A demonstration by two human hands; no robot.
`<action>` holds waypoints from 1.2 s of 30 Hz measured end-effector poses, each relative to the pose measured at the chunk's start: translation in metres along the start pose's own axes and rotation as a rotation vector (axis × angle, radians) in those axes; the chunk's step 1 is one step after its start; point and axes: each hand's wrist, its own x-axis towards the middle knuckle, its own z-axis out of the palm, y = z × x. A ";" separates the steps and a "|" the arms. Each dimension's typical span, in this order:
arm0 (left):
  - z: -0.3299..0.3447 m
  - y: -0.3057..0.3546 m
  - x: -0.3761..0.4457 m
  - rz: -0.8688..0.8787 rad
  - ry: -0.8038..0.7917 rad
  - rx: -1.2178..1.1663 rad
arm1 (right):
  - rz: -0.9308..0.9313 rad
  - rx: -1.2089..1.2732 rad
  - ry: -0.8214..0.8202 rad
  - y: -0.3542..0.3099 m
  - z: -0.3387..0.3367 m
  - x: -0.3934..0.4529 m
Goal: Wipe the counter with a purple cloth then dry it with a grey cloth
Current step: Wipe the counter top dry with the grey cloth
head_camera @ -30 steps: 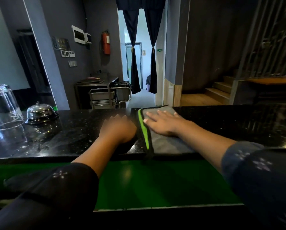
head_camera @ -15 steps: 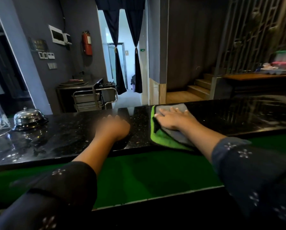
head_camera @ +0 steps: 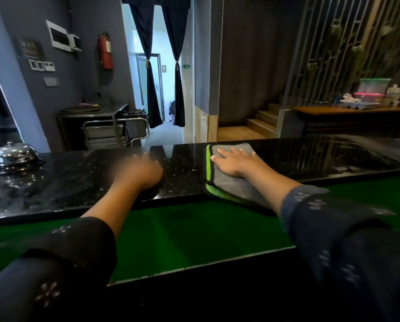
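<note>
Grey cloth overhangs counter near edge, right hand flat atop.

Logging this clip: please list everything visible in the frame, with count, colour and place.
counter: one, glossy black, across the middle.
grey cloth: one, grey with green edge, on the counter's near edge, right of centre.
service bell: one, chrome, far left on the counter.
green surface: one, below the counter's near edge.
fire extinguisher: one, red, on the left wall.
curtains: two, dark, tied back in the doorway.
metal trolley: one, silver, beyond the counter.
stairs: wooden, right of the doorway.
left hand: blurred, resting on the counter.
right hand: flat on the grey cloth.
</note>
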 end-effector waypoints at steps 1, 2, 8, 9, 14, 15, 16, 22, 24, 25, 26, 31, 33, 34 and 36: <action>-0.001 0.000 0.000 0.002 -0.004 -0.008 | 0.013 -0.006 0.002 -0.003 0.000 0.003; -0.002 -0.001 0.001 0.004 -0.003 -0.012 | 0.006 -0.007 0.003 -0.006 -0.001 0.003; -0.004 0.004 -0.001 0.079 0.171 0.047 | -0.225 0.001 -0.041 0.030 0.002 -0.039; -0.005 0.006 -0.005 0.121 0.228 0.084 | -0.253 -0.008 -0.043 0.042 0.002 -0.044; -0.008 0.040 -0.021 0.241 0.333 0.159 | -0.170 0.011 -0.026 0.080 -0.008 -0.028; -0.007 0.053 -0.025 0.238 0.307 0.139 | -0.141 0.011 -0.024 0.080 -0.012 -0.021; -0.005 0.067 -0.028 0.235 0.272 0.098 | -0.113 0.013 -0.018 0.079 -0.014 -0.015; 0.007 0.129 -0.024 0.246 0.095 -0.128 | -0.162 -0.001 -0.038 0.081 -0.011 -0.021; 0.008 0.134 -0.015 0.248 0.091 -0.132 | -0.241 -0.010 -0.049 0.096 -0.009 -0.032; 0.010 0.135 -0.010 0.239 0.079 -0.126 | -0.271 -0.012 -0.056 0.105 -0.008 -0.037; 0.014 0.135 -0.006 0.226 0.057 -0.105 | -0.294 -0.012 -0.065 0.113 -0.008 -0.041; 0.032 0.138 0.010 0.113 -0.043 0.002 | -0.262 -0.015 -0.071 0.115 -0.014 -0.002; 0.033 0.139 0.013 0.102 -0.049 0.019 | -0.221 -0.020 -0.054 0.092 -0.014 0.027; 0.033 0.137 0.014 0.101 -0.047 0.027 | -0.213 -0.025 -0.053 0.077 -0.013 0.040; 0.035 0.135 0.016 0.116 -0.039 0.073 | -0.229 -0.026 -0.053 0.049 -0.010 0.061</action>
